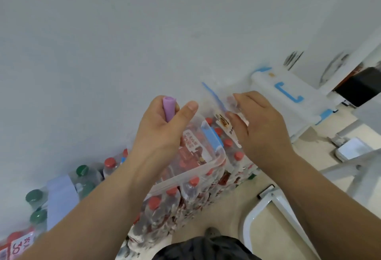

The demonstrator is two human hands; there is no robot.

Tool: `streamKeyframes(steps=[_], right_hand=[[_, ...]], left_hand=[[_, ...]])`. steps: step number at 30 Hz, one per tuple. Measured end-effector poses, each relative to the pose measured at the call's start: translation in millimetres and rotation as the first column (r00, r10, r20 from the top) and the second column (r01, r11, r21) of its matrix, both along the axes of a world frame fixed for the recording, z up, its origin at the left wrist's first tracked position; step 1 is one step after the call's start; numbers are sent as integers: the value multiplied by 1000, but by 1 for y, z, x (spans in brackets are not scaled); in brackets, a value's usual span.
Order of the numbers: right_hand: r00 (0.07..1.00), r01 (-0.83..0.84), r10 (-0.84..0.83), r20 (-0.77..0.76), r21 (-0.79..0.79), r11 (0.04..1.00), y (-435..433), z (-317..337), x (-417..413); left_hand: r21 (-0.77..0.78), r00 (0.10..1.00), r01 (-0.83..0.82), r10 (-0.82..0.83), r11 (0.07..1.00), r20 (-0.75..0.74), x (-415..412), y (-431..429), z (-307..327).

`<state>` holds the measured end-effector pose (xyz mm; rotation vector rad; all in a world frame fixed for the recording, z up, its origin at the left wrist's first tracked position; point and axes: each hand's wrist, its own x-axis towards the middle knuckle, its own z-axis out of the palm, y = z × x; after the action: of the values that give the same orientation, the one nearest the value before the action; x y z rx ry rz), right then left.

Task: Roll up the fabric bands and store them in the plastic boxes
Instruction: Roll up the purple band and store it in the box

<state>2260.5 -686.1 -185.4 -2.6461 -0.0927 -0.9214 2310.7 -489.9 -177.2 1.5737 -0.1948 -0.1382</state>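
My left hand [162,127] grips a rolled purple fabric band [169,108], whose end sticks up between the fingers and thumb. Just below it I see a clear plastic box [208,156] with a blue clip, raised in the air in front of me; what supports it is hidden by the hand. My right hand [261,127] holds the box's clear lid [220,100], which has a blue edge and a label, tilted up at the box's right side.
Packs of bottled water with red caps [185,202] are stacked against the white wall below the box, with green-capped bottles [37,204] to the left. A white and blue storage box [288,92] sits at the right. White furniture legs [274,204] stand on the beige floor.
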Motion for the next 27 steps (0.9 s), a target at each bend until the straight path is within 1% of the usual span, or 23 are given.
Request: streamKeyframes(steps=[3, 4, 5, 6, 7, 8, 9, 10, 11, 12, 13, 15, 18, 21, 23, 24, 26, 27], right_hand=[[998, 49, -53, 19, 175, 983, -28, 4, 2], [996, 78, -87, 24, 260, 962, -39, 4, 3], [993, 102, -119, 19, 390, 915, -50, 3, 5], [990, 112, -139, 7, 555, 824, -60, 2, 8], [989, 105, -148, -3, 716, 690, -70, 1, 11], [987, 99, -161, -14, 841, 532, -81, -1, 14], [984, 98, -177, -32, 918, 383, -93, -3, 18], [979, 107, -194, -55, 957, 268, -106, -6, 22], [975, 120, -206, -81, 976, 183, -120, -9, 25], [972, 129, -210, -102, 984, 119, -133, -13, 28], [971, 134, -210, -117, 989, 69, -146, -17, 32], [969, 143, -204, -141, 990, -1, -172, -27, 41], [966, 165, -194, -170, 985, -40, -208, -40, 54], [962, 197, -187, -201, 980, -42, -236, -50, 65], [960, 227, -163, -229, 973, -27, -250, -58, 68], [956, 256, -152, -251, 967, 13, -257, -62, 69], [940, 331, -131, -313, 933, 140, -268, -66, 66], [932, 360, -125, -342, 914, 188, -272, -67, 64]], left_hand=[[117, 999, -7, 12, 993, -37, 1, -17, -11], [149, 999, -17, 23, 989, -39, 3, -24, -15], [173, 999, -26, 32, 985, -35, 6, -32, -18], [185, 999, -30, 37, 982, -32, 8, -41, -22], [196, 999, -30, 37, 980, -32, 11, -50, -24], [219, 999, -23, 31, 976, -32, 14, -60, -26], [253, 999, -9, 17, 967, -29, 16, -71, -28], [289, 1000, 10, -3, 957, -24, 18, -83, -30], [322, 1000, 30, -27, 946, -14, 20, -95, -32], [355, 999, 48, -52, 934, 2, 22, -107, -35], [391, 997, 58, -73, 919, 24, 24, -119, -38], [476, 992, 65, -107, 877, 60, 30, -143, -42], [556, 987, 103, -155, 825, 49, 40, -180, -50], [580, 982, 167, -190, 798, -21, 44, -216, -59], [625, 973, 210, -223, 752, -59, 45, -234, -65], [642, 967, 234, -241, 730, -79, 45, -241, -68], [667, 958, 268, -267, 695, -106, 45, -251, -72], [682, 957, 269, -272, 680, -106, 45, -255, -73]])
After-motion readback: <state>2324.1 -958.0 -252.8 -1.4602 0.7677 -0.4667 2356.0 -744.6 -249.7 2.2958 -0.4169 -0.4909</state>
